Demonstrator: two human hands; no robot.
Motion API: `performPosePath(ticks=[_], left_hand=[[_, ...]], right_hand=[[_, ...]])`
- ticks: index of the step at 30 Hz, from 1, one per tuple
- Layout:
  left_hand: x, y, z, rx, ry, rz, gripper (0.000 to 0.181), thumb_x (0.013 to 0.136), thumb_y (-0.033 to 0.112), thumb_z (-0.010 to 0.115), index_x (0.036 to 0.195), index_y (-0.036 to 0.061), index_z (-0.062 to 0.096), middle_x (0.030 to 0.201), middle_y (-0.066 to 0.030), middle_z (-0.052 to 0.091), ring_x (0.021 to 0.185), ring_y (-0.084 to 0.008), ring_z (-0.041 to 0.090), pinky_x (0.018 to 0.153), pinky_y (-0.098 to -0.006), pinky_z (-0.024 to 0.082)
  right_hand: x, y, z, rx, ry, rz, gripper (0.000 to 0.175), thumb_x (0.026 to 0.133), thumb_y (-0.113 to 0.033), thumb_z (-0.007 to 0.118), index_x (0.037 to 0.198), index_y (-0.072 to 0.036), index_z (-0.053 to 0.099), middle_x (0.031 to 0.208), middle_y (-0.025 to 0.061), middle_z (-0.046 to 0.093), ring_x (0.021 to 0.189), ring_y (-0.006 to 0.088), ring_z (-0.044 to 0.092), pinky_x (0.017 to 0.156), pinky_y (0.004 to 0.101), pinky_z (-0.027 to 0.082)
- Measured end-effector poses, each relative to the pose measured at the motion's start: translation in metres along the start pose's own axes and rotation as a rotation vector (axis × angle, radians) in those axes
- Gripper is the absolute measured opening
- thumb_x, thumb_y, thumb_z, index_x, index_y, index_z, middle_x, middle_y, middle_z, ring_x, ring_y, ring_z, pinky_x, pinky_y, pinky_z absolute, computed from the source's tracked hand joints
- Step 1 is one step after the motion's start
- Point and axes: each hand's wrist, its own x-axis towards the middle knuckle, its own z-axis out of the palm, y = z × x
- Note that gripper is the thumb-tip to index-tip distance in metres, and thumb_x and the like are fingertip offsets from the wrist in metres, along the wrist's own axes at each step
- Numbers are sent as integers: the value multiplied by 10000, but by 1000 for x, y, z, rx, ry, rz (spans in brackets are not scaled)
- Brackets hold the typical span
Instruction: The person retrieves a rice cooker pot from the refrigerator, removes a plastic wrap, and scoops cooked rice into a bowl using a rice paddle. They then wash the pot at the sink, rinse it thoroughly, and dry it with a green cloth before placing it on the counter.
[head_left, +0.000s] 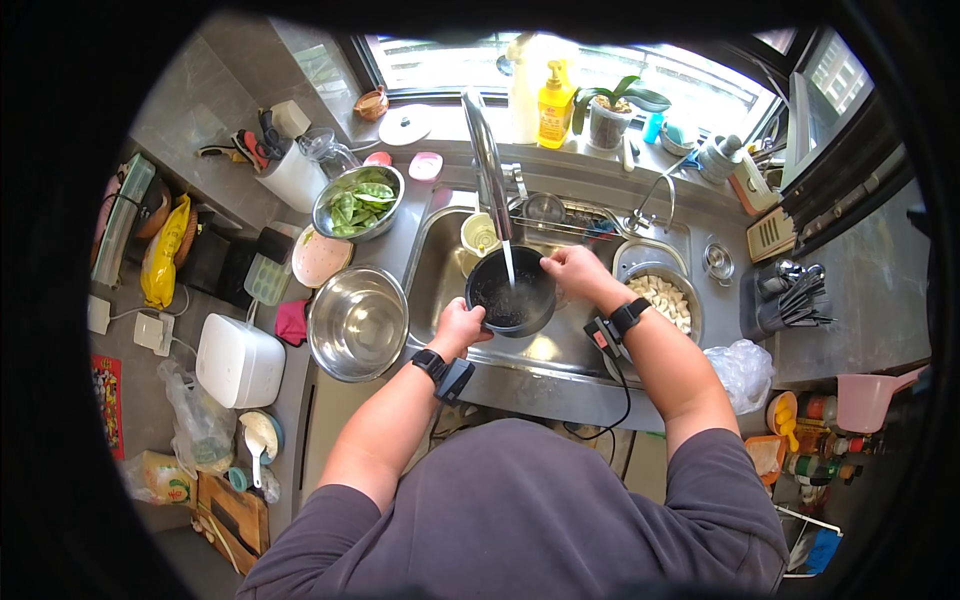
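Observation:
Over the steel sink (442, 262) I hold a dark round pot (529, 324) by its rim. My left hand (459, 327) grips its lower left side with the thumb on the rim. My right hand (574, 271) pinches the rim at the upper right. Water runs from the chrome faucet (487, 161) into the pot, and the surface inside looks bubbly. A small pale green container (478, 232) sits just behind the pot. Right of my right hand, a steel bowl of white cut pieces (661, 300) rests at the sink's right side.
An unfilled steel bowl (322, 337) and a steel bowl of green pods (356, 210) stand left of the sink. A yellow pump bottle (555, 112) and a potted orchid (606, 124) line the windowsill. Right are a utensil holder (757, 315) and a plastic bag (739, 375).

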Motion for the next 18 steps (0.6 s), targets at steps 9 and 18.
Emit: performPosePath(ticks=[9,18], left_hand=[[-18,15,0,159,190,207,138,952,113,616,906,13,534,809,-98,629,690,-196,697,563,-355,610],[-33,24,-14,524,419,278,202,879,196,628,882,-5,608,795,-202,672,803,-372,694,764,-461,544]], right_hand=[[97,-11,-13,798,-57,74,848,921,-183,697,1634,17,285,1685,200,340,1543,291,338,1230,371,293],[149,-11,20,945,-226,14,732,918,-91,648,1605,-44,398,1479,111,593,1255,211,560,1068,330,424]])
